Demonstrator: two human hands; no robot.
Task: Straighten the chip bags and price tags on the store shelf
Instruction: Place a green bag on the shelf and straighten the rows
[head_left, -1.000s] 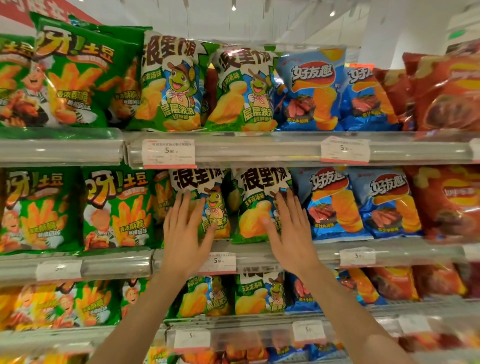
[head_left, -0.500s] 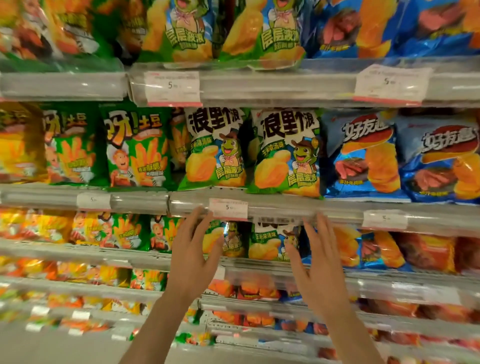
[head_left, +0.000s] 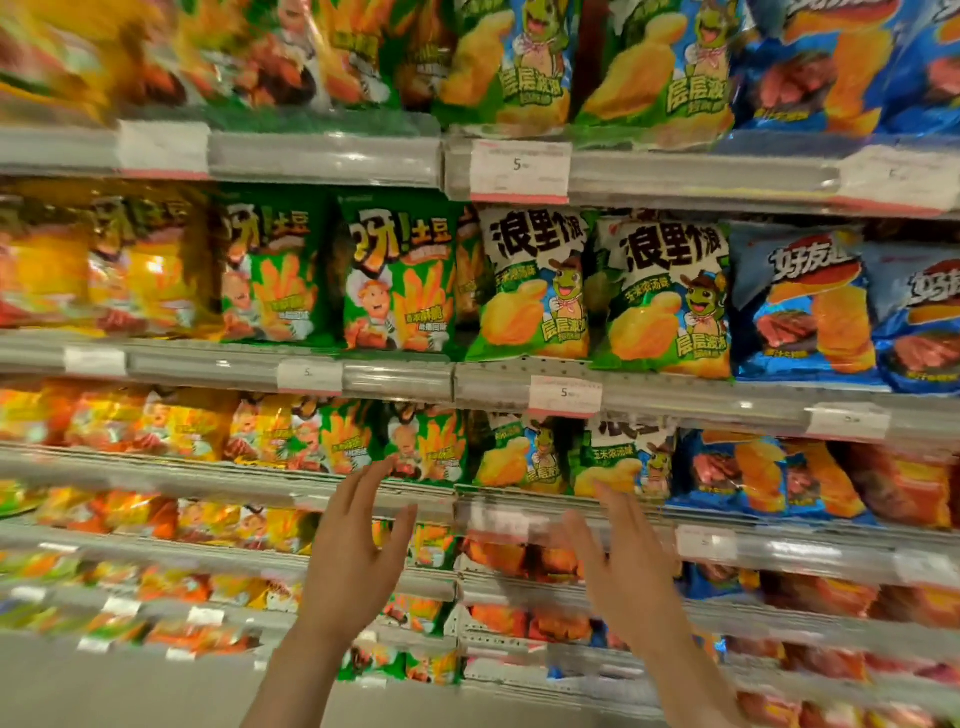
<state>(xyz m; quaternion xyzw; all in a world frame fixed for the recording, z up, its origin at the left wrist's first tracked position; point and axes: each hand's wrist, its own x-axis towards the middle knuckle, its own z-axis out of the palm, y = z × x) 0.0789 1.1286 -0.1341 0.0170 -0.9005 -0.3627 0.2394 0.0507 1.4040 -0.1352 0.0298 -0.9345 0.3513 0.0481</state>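
Now both hands hover bare in front of the lower shelves, reaching for the next row.

Left to right: the green fries bags (head_left: 397, 270) stand fairly upright on the middle shelf, the frog chip bags (head_left: 535, 283) lean just beside them, blue bags (head_left: 810, 301) further along. A price tag (head_left: 565, 396) sits on the shelf rail (head_left: 675, 400) under the frog bags. Below, the left hand (head_left: 353, 561) is spread, fingers straight, holding nothing; the right hand (head_left: 623, 566) is spread too, blurred, apparently clear of the rail. The smaller frog bags (head_left: 524, 457) above those fingertips look like the target. My read: palms flat on both sides of a bag, square it face-front, then press any crooked tag flush in its strip. Go gently, since these bags crush and slide.
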